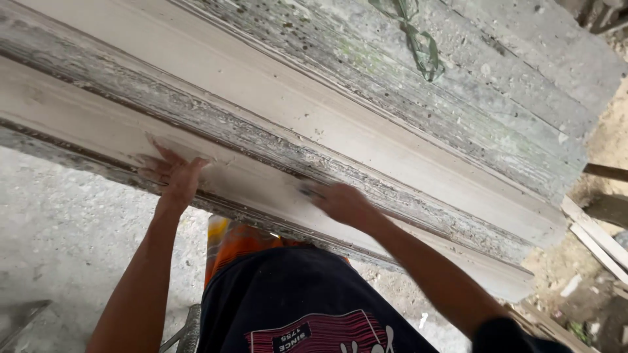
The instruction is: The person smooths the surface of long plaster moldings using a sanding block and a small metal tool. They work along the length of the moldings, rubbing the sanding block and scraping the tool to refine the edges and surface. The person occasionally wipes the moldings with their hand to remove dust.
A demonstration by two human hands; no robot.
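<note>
Surroundings: grey concrete floor (59, 235) at left; loose pale wooden offcuts (598, 238) on sandy ground at right; green cord (418, 42) lying on the upper boards. Long weathered grey-white moulded timber beam (366, 150) spans the view, long axis running upper left to lower right. Left hand (173, 175) flat on it, fingers spread. Right hand (343, 204) blurred against the beam; grip cannot be told.

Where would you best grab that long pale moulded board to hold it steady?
Probably on the smooth flat band of the moulded board, pressing down from the near edge, as the left hand does with spread fingers. The board is too wide to wrap, and the rough ridges between bands look flaky.
</note>
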